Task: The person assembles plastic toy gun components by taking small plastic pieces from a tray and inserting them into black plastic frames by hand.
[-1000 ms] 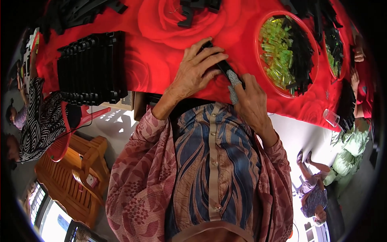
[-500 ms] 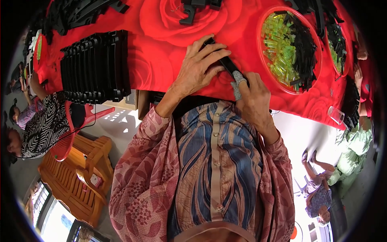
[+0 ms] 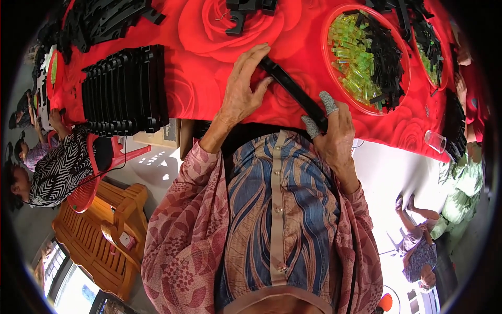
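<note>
A long narrow black plastic bar [image 3: 295, 91] lies slantwise in front of me, above the red cloth. Its lower right end sits between the thumb and forefinger of my right hand [image 3: 337, 138], both tips wrapped in grey covering. At the bar's upper left end is my left hand [image 3: 241, 89], its fingers stretched out and the thumb apart. The left fingers seem to touch that end without wrapping round it. To the right stands a round red-rimmed tray [image 3: 327, 70] holding yellow-green translucent pieces [image 3: 349, 55] and thin black strips [image 3: 387, 63].
A row of black plastic parts [image 3: 125, 89] stands at the left, with more black parts [image 3: 107, 23] behind. Black pieces [image 3: 236, 21] lie at the far middle. A clear cup [image 3: 435, 141] rests by the right edge of the red tablecloth [image 3: 209, 68]. Other people sit nearby.
My left fingers have come off the bar's top and drawn back left, uncovering more of it. My right forefinger has lifted and spread from the thumb, at the bar's lower end.
</note>
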A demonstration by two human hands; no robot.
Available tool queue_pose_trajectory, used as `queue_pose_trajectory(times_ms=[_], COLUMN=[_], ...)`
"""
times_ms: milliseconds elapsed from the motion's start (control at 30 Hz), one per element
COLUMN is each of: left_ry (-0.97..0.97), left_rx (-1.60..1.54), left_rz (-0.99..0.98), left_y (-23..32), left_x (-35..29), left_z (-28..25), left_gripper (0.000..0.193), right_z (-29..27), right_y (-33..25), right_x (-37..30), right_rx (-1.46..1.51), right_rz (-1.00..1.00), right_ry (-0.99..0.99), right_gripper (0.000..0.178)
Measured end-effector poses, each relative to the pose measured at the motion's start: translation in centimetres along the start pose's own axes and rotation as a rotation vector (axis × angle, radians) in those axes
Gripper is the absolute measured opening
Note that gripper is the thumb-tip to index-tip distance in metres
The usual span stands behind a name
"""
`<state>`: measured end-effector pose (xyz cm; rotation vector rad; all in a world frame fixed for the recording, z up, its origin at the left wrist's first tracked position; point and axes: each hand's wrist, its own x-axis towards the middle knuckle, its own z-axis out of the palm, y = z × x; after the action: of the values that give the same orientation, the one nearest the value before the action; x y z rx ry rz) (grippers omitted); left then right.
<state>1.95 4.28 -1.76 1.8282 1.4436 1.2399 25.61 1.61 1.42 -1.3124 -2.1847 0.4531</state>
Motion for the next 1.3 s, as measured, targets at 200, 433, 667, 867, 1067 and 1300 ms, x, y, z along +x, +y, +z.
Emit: queue_pose_trajectory(times_ms=[200, 433, 667, 867, 1067, 1300], left_ry=[-0.009, -0.005, 0.01, 0.029, 0.034, 0.03], left_rx=[0.012, -0.003, 0.013, 0.032, 0.117, 0.149], left_rz=[-0.028, -0.065, -0.089, -0.069, -0.161, -0.239], left_y=[-0.3, 0.0, 0.3, 0.0, 0.9, 0.7], left_x=[-0.1, 0.0, -0.4, -1.5, -3.4, -5.6], left_z=[0.1, 0.1, -1.5, -3.1, -4.8, -5.5], left_gripper=[0.068, 0.066, 0.058, 0.063, 0.053, 0.044], right_z=[0.2, 0.5, -0.1, -0.1, 0.4, 1.4], right_y=[0.6, 0.6, 0.7, 0.8, 0.7, 1.2], right_x=[-0.2, -0.3, -0.7, -0.9, 0.0, -0.1], right_rx=[-0.007, 0.059, 0.266, 0.406, 0.445, 0.189], right_rz=[-0.02, 0.051, 0.194, 0.227, 0.199, 0.038], right_ry=[-0.023, 0.012, -0.006, 0.022, 0.051, 0.228], right_gripper=[0.045, 0.042, 0.04, 0.038, 0.039, 0.036])
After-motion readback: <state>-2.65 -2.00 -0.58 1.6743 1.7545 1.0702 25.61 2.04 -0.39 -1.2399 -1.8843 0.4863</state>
